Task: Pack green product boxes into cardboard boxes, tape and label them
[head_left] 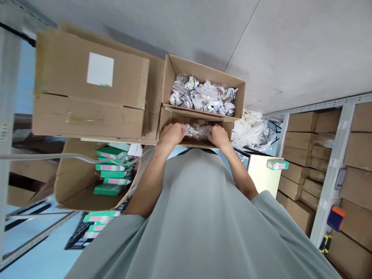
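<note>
My left hand (172,134) is closed on the left end of a crumpled piece of clear plastic wrap (197,131). The wrap's right end is in my right hand (218,136), its fingers curled round it. Both hands are over the near part of an open cardboard box (229,130), close to my body. Just behind it stands another open cardboard box (240,100), filled with crumpled paper (200,100) and clear plastic. What lies under the wrap in the near box is hidden.
Flattened cartons (116,116) lie at the left. Below them, an open carton (78,190) holds green boxes (109,189), with a cable (72,155) across it. White shredded paper (251,128) and a green box (277,164) are right; shelves (334,159) hold cartons.
</note>
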Action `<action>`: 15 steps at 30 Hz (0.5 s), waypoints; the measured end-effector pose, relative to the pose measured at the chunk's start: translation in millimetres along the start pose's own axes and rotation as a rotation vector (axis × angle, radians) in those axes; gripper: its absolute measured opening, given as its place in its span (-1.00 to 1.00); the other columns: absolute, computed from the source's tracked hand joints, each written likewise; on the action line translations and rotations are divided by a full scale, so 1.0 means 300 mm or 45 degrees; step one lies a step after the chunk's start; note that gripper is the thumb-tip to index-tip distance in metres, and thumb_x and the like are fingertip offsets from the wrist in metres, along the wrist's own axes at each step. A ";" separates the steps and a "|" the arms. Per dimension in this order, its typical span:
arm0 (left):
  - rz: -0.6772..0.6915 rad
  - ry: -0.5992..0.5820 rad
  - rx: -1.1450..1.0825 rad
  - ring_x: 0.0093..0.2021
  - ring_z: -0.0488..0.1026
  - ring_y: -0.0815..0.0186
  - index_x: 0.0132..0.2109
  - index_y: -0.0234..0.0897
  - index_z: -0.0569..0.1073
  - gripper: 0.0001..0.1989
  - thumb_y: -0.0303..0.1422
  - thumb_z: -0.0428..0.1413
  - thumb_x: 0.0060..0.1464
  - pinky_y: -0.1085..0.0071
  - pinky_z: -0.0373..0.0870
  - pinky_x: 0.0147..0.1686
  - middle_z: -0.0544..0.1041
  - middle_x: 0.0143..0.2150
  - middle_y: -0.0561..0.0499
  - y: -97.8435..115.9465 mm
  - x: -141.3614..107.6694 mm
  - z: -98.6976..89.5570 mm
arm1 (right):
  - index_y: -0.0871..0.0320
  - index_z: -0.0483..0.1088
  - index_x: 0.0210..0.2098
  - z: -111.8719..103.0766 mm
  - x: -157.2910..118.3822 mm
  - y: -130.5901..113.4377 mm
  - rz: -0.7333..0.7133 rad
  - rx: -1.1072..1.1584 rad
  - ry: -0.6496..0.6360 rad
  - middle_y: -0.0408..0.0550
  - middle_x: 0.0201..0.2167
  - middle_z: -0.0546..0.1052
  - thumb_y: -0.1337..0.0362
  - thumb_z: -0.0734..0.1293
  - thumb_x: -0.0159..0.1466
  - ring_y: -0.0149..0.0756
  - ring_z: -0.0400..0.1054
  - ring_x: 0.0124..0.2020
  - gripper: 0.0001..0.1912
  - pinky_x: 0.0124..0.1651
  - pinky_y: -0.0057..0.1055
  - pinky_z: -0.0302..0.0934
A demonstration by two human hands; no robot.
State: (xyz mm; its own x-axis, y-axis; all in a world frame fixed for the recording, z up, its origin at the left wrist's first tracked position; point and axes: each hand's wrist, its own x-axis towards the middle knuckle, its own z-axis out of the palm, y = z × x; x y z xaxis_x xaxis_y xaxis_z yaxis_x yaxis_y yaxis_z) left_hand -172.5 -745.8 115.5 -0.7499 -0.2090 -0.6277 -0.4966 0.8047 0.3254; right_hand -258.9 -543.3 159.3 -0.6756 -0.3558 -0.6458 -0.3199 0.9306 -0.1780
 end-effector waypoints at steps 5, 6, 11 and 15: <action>-0.069 0.005 0.025 0.22 0.71 -0.30 0.21 -0.27 0.74 -0.54 -0.17 0.04 0.49 -0.03 0.59 0.22 0.77 0.12 -0.41 -0.026 0.034 -0.043 | 0.14 0.53 0.26 0.023 0.024 0.068 -0.204 0.637 -0.023 -0.10 -0.21 0.75 0.20 0.36 0.59 -0.22 0.73 -0.25 -0.69 -0.08 -0.43 0.51; -0.082 0.003 0.026 0.22 0.71 -0.30 0.22 -0.27 0.73 -0.53 -0.16 0.05 0.49 -0.03 0.58 0.23 0.77 0.13 -0.42 -0.026 0.042 -0.049 | 0.13 0.47 0.34 0.024 0.029 0.077 -0.207 0.672 -0.030 -0.12 -0.23 0.75 0.19 0.35 0.61 -0.23 0.73 -0.29 -0.64 -0.09 -0.43 0.51; -0.101 -0.044 0.072 0.25 0.69 -0.28 0.22 -0.37 0.72 -0.45 -0.15 -0.06 0.55 -0.02 0.55 0.28 0.74 0.18 -0.48 0.000 0.062 -0.061 | 0.21 0.57 0.25 0.006 0.049 0.060 -0.022 0.246 -0.019 0.25 -0.04 0.79 0.20 0.32 0.67 0.07 0.76 0.06 -0.69 0.19 -0.24 0.50; -0.043 0.017 0.108 0.22 0.70 -0.29 0.30 -0.40 0.66 -0.43 -0.13 -0.06 0.55 -0.04 0.56 0.24 0.74 0.17 -0.48 0.011 0.017 -0.105 | 0.27 0.64 0.19 -0.065 0.005 0.016 0.041 -0.023 -0.100 0.45 0.11 0.75 0.07 0.33 0.67 0.29 0.69 0.21 -0.59 0.25 -0.08 0.52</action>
State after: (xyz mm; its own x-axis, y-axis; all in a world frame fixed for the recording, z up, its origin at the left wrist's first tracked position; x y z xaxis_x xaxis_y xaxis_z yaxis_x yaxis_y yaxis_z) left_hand -191.6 -761.7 135.6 -0.7392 -0.2440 -0.6277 -0.4837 0.8409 0.2428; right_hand -274.5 -541.1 171.9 -0.6315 -0.3173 -0.7074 -0.3116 0.9394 -0.1432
